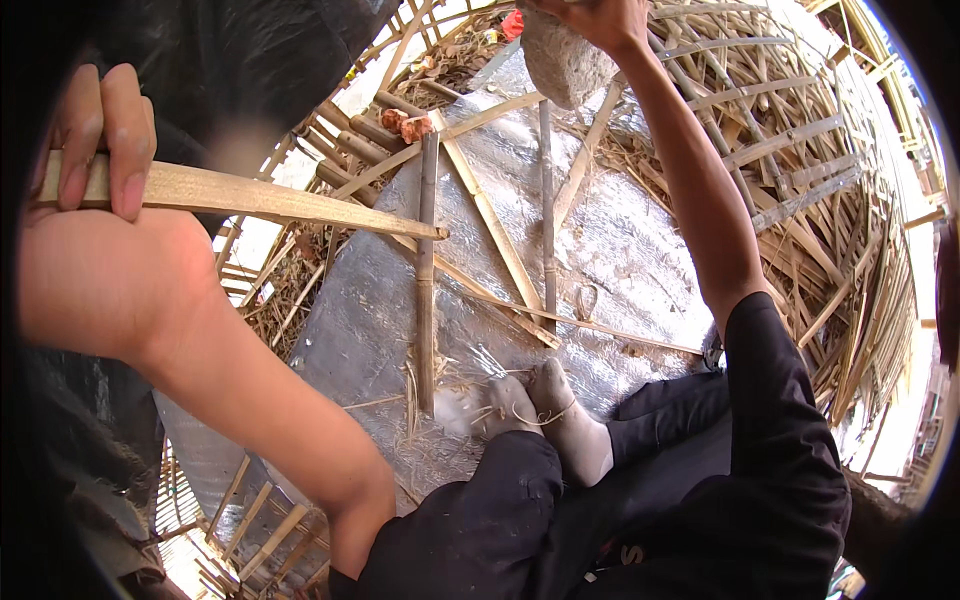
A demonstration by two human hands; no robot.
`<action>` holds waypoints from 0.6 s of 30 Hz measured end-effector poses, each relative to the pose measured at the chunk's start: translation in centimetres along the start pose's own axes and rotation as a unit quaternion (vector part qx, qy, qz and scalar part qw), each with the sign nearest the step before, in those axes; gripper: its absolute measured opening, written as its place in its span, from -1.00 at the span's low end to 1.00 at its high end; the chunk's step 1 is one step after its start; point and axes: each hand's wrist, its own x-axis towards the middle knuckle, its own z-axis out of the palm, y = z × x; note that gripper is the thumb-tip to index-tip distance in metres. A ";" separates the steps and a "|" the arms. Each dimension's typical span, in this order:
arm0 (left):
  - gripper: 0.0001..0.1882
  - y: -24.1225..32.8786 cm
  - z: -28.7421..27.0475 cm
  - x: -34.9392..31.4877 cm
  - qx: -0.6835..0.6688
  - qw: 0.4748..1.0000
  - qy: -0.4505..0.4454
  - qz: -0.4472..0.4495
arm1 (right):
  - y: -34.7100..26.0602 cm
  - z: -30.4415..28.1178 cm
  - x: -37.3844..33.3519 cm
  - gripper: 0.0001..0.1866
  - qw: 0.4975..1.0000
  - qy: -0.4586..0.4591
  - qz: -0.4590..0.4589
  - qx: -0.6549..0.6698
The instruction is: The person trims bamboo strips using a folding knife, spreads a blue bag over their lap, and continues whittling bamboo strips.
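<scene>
At the left, my left hand (122, 140) has its fingers wrapped round a pale split-bamboo strip (290, 201). The strip reaches toward the middle, and its narrow end appears just over an upright-lying brown bamboo stick (426, 290); I cannot tell if they touch. My right arm stretches to the top edge, where my right hand (608, 22) is on a rough grey stone (566, 66). The picture's edge cuts off part of that hand and the stone's top. Below the stone lies a second thin bamboo stick (548, 210).
Crossed bamboo strips (490, 215) lie over a silvery sheet (350, 300). My feet in grey socks (577, 430) rest on it. A large heap of split bamboo (830, 200) stands at the right, a black tarp (240, 70) at the upper left. Reddish lumps (407, 124) sit near bamboo poles.
</scene>
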 end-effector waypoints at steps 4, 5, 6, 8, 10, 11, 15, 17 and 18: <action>-0.68 -1.1 -1.4 0.4 0.011 1.000 -0.006 -0.024 | 3.0 7.4 -3.8 0.01 0.989 -0.144 0.035 -0.011; -0.67 -1.5 -1.4 0.3 0.004 0.999 0.008 -0.032 | 3.5 8.9 -7.4 0.02 0.977 -0.200 0.071 0.030; -0.67 -1.7 -1.7 0.3 0.003 0.999 0.023 -0.034 | 2.2 9.4 -9.1 0.04 0.959 -0.252 0.104 0.078; -0.66 -1.8 -2.2 0.3 0.008 0.998 0.035 -0.042 | 1.8 10.8 -8.2 0.04 0.941 -0.296 0.158 0.042; -0.65 -1.3 -2.4 -0.2 0.009 0.997 0.044 -0.065 | 2.6 11.4 -7.6 0.06 0.940 -0.297 0.148 0.076; -0.65 -1.4 -2.4 -0.4 0.037 0.996 0.057 -0.066 | 3.5 11.5 -8.1 0.06 0.945 -0.285 0.146 0.071; -0.66 -2.1 -2.5 -1.0 0.091 0.992 0.076 -0.042 | 4.8 8.5 -6.0 -0.01 0.961 -0.232 0.098 0.118; -0.67 -1.9 -2.1 -1.0 0.092 0.993 0.061 -0.038 | 5.9 5.9 -2.8 -0.08 0.955 -0.160 0.009 0.250; -0.68 -1.7 -2.1 -1.0 0.095 0.994 0.052 -0.028 | 5.1 3.4 -1.1 -0.08 0.959 -0.116 -0.052 0.253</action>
